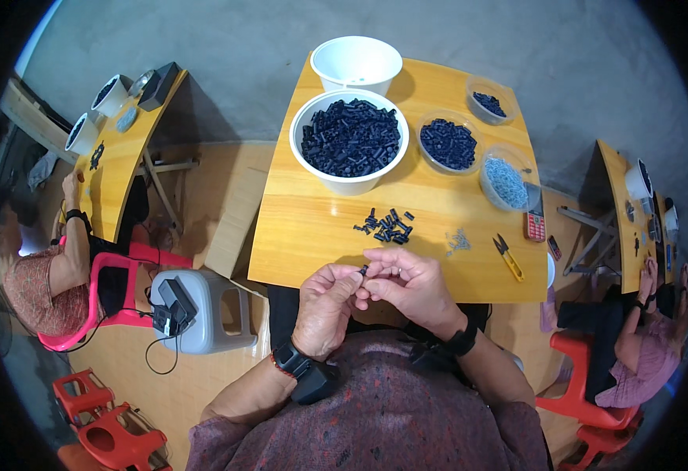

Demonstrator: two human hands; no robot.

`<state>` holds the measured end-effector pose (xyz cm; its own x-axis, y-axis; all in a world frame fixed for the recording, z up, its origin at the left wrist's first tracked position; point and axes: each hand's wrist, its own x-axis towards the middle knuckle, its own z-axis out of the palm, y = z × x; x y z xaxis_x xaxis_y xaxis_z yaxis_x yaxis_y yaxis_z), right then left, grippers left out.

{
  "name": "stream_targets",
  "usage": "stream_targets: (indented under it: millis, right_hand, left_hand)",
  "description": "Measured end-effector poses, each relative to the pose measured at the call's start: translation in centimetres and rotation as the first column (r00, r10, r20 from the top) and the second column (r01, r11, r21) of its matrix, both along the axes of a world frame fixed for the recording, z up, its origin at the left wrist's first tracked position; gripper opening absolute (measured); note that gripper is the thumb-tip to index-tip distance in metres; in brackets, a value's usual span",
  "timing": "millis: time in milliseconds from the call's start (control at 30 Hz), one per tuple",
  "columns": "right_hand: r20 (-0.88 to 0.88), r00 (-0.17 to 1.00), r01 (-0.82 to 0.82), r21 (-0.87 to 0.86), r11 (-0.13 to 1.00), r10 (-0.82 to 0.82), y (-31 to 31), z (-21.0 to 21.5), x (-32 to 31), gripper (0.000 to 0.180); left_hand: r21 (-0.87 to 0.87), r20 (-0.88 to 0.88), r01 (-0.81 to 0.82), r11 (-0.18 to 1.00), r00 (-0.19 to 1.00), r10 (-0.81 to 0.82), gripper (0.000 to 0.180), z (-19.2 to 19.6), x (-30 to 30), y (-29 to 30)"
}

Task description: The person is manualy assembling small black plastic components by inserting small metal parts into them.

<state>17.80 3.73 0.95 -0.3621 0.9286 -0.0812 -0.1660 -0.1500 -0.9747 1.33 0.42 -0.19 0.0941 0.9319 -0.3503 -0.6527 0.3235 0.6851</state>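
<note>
Both hands meet just off the near edge of the square wooden table [312, 228]. Left hand [324, 306]: fingers curled in tight, thumb and forefinger pinched on a small black plastic part [364, 270]. Right hand [407, 282]: fingers bent and closed around the same part from the other side, fingertips touching the left hand's. Part is mostly hidden by the fingers; exact shape can't be told. Black bands on both wrists.

Just beyond the hands: a loose cluster of small black plastic pieces [387, 224] on the tabletop, short and blocky. To its right, a small scatter of grey metal screws [459, 241], then yellow-handled snips [507, 256] lying flat.

Further back: large white round plastic bowl [349, 141] heaped with the same black pieces; empty-looking white tub [356, 64] behind it, touching. To the right, three clear shallow plastic dishes: one with black parts [448, 143], a smaller one with dark parts [489, 100], one with pale grey screws [506, 180]. A red keypad phone [534, 224] sits at the right edge.

Nothing sits between hands and the loose cluster.

Left of the table: grey plastic stool [206, 310] carrying a black charger and cable. Other people work at wooden tables on both sides, seated on red plastic chairs.
</note>
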Motion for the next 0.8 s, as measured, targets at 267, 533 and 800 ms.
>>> stream_targets:
  millis: [267,533,800]
  right_hand:
    - [0.47,0.87,-0.133,0.516,0.846,-0.15,-0.1,0.8,-0.3,0.024]
    - [0.528,0.824,-0.194,0.605,0.773,-0.207,-2.0,-0.2,-0.2,0.028]
    - [0.504,0.834,-0.211,0.666,0.715,-0.224,-2.1,0.1,-0.5,0.024]
  left_hand:
    - [-0.103,0.05,0.056,0.993,0.997,-0.051,0.01,0.3,0.1,0.0]
    - [-0.17,-0.014,0.154,0.973,0.987,-0.159,0.012,0.5,-0.5,-1.2]
    - [-0.102,-0.077,0.111,0.989,0.99,-0.119,0.012,1.3,-0.1,-1.7]
